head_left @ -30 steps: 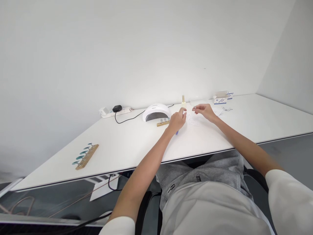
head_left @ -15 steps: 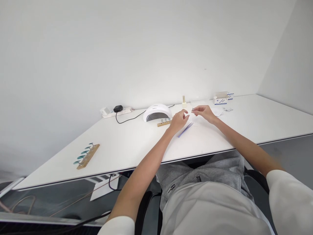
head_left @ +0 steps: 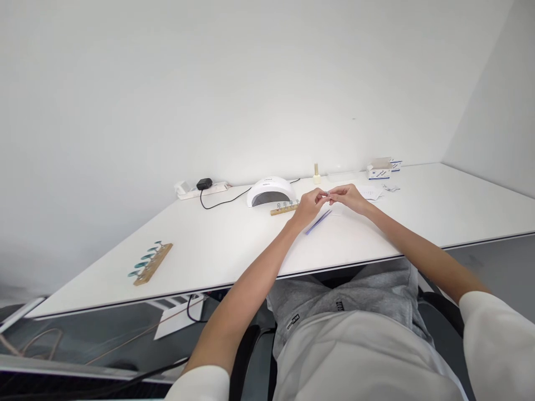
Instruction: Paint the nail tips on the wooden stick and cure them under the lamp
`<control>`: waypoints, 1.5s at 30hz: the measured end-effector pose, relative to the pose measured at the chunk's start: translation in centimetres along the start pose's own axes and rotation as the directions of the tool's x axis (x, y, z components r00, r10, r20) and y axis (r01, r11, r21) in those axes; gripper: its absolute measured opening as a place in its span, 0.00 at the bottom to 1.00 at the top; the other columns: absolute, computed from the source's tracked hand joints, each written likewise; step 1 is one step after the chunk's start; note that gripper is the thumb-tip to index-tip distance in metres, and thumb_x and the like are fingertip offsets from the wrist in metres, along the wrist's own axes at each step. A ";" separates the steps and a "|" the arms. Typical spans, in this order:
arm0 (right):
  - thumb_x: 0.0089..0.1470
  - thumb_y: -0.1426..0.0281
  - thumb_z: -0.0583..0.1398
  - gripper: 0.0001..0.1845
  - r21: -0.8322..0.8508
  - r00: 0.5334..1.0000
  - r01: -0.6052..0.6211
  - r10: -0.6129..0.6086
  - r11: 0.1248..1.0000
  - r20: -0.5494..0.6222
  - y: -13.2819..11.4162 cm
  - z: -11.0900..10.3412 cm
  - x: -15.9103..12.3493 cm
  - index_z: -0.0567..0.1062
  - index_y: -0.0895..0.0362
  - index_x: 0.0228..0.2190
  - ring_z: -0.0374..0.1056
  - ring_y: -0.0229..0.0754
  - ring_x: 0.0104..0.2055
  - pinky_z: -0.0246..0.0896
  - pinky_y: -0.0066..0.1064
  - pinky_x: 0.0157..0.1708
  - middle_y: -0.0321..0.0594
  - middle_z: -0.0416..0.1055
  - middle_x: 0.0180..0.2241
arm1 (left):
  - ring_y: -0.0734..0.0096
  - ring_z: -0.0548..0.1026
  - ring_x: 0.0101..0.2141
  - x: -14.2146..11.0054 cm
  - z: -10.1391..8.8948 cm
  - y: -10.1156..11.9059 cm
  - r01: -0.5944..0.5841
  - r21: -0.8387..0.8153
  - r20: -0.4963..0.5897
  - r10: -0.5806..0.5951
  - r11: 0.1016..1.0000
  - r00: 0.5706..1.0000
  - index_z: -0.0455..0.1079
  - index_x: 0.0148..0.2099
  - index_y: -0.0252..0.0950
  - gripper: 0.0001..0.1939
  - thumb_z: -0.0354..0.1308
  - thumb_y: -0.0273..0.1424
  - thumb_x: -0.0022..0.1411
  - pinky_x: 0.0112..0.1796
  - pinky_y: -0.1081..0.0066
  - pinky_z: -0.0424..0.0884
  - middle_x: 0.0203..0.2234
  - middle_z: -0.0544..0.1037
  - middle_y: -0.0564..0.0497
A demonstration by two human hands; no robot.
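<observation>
My left hand (head_left: 308, 205) and my right hand (head_left: 348, 196) meet fingertip to fingertip above the white table (head_left: 234, 245), both pinched on a tiny pale item (head_left: 327, 193) that is too small to name. Below them a thin blue stick (head_left: 317, 221) lies flat on the table. Just left of my left hand a small wooden strip with several little stands (head_left: 284, 208) rests in front of a white domed nail lamp (head_left: 271, 192).
A second wooden strip with teal tips (head_left: 150, 263) lies near the table's left front edge. A power strip with a black plug (head_left: 200, 187) sits at the back left, a small cream bottle (head_left: 316, 175) behind the hands, small white boxes (head_left: 381, 168) and packets at the back right.
My left hand let the blue stick down onto the table, then rose and moved right to meet the right hand's fingertips. The right hand shifted slightly left.
</observation>
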State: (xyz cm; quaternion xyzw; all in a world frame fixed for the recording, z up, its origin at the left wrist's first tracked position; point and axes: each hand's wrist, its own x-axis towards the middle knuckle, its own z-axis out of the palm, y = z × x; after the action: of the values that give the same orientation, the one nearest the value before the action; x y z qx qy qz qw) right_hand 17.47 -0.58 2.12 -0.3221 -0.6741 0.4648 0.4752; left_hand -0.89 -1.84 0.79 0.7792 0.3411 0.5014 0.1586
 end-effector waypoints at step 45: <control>0.45 0.70 0.67 0.09 -0.065 0.986 -0.165 0.165 0.984 -0.004 0.5 -0.8 0.0 0.78 0.60 0.32 0.72 0.37 0.29 0.69 0.31 0.34 0.45 0.80 0.32 | 0.70 0.73 0.20 -1.6 -16.9 -6.3 0.542 -0.317 -0.045 -0.583 0.778 0.811 0.71 0.27 0.27 0.17 0.72 0.34 0.39 0.24 0.66 0.74 0.20 0.75 0.45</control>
State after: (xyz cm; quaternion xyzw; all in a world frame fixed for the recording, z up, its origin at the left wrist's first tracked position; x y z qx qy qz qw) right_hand 18.25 -0.17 1.71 -0.3917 -0.6603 0.4805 0.4239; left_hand -18.70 -0.05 3.57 0.5722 0.4918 0.5287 0.3889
